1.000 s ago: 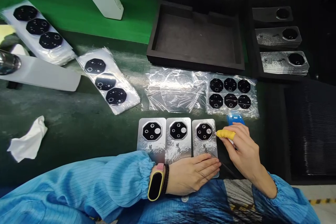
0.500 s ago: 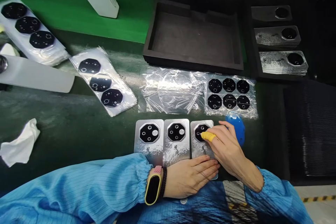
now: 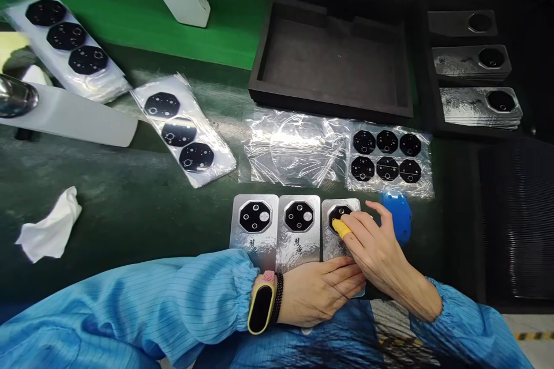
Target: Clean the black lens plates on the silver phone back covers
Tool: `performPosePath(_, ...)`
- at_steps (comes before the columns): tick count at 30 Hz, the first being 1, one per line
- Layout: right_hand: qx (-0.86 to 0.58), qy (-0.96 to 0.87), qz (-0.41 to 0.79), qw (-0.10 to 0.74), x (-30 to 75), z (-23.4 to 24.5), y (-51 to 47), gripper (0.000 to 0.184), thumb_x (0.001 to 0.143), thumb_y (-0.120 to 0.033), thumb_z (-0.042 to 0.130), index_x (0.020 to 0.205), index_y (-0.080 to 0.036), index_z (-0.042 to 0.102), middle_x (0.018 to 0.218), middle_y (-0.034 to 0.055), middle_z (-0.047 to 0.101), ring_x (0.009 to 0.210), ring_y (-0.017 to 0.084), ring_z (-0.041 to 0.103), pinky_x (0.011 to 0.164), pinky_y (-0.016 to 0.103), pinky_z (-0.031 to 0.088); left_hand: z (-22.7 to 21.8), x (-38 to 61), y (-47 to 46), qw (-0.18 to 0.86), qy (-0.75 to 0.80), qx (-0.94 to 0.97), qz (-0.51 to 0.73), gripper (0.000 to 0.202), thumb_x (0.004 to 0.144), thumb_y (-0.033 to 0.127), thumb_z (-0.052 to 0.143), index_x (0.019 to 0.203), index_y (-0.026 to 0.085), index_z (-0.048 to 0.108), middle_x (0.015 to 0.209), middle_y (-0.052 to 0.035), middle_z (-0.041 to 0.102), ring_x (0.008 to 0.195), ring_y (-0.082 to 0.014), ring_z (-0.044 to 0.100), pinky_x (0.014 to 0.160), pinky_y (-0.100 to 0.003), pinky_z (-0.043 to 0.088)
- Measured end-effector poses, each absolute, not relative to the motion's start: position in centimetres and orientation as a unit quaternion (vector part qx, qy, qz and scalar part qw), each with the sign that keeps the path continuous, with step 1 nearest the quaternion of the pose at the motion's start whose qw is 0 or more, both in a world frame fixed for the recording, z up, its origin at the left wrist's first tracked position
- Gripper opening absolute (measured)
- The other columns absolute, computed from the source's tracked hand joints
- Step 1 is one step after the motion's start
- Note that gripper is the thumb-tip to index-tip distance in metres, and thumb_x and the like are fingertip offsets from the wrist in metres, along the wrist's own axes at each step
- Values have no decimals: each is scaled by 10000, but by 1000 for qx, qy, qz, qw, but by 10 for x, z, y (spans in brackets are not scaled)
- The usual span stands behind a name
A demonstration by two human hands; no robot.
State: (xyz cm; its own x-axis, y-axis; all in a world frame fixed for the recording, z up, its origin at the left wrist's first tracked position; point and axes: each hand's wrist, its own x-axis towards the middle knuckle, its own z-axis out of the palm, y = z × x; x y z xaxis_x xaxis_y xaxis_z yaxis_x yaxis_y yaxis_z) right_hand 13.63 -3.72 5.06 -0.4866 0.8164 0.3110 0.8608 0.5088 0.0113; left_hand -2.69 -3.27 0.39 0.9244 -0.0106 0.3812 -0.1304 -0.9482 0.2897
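Three silver back panels with black octagonal camera areas lie side by side: the left panel (image 3: 259,242), the middle panel (image 3: 300,245) and the right panel (image 3: 334,247). My left hand (image 3: 318,291) lies flat across the lower part of the right panel, fingers stretched out. My right hand (image 3: 381,248) reaches over that panel's upper part. Its fingers are spread, and a digit wrapped in yellow (image 3: 341,228) rests on the black octagon, which it partly covers. Just beyond the right hand sits a blue rounded object (image 3: 397,216).
Clear film (image 3: 298,150) and a sheet of black octagon stickers (image 3: 386,155) lie ahead. Sticker stacks (image 3: 184,132) and a white bottle (image 3: 86,112) are left, near crumpled white tissue (image 3: 52,225). A black tray (image 3: 329,60) stands behind; stacked panels (image 3: 480,106) are at right.
The whole view has shifted slightly, so things appear a little further right. The yellow-wrapped digit has moved slightly lower on the octagon. My left hand stays on the panel.
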Motion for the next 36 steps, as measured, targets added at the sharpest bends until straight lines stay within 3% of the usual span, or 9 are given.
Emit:
performPosePath(6,-473,-862,-89,158,137,48,-36,419,919,-4,378,591,-175,574,761,13,716,774,124,599,965,404,395,2,-28,-33,151,-28,967,202,380,960,143,355,1248,44,582,1286,-79,628,1211,-196,566,1115,-324,378)
performPosePath(13,-472,-863,-91,156,138,49,-36,399,906,12,393,602,-176,572,763,8,712,781,121,605,984,412,375,4,-28,-31,148,-49,972,177,399,964,152,338,1257,41,585,1299,-119,615,1238,-212,551,1113,-326,413)
performPosePath(18,-470,-867,-86,141,140,49,-36,377,896,15,401,621,-181,570,777,11,702,802,130,596,988,415,368,3,-28,-31,133,-47,975,172,451,971,144,252,1254,72,596,1307,-87,613,1249,-201,541,1125,-310,388)
performPosePath(23,-471,-866,-89,145,140,49,-35,391,916,4,382,633,-172,587,760,11,708,784,127,596,961,395,373,2,-27,-32,145,-44,968,201,381,960,142,349,1245,16,569,1274,-113,631,1225,-217,556,1122,-346,384)
performPosePath(36,-484,-858,-65,160,136,49,-36,382,933,-14,373,667,-168,600,761,10,722,775,121,624,966,392,363,5,-26,-32,138,-28,964,227,376,949,107,344,1201,59,618,1252,-63,652,1192,-190,585,1108,-336,386)
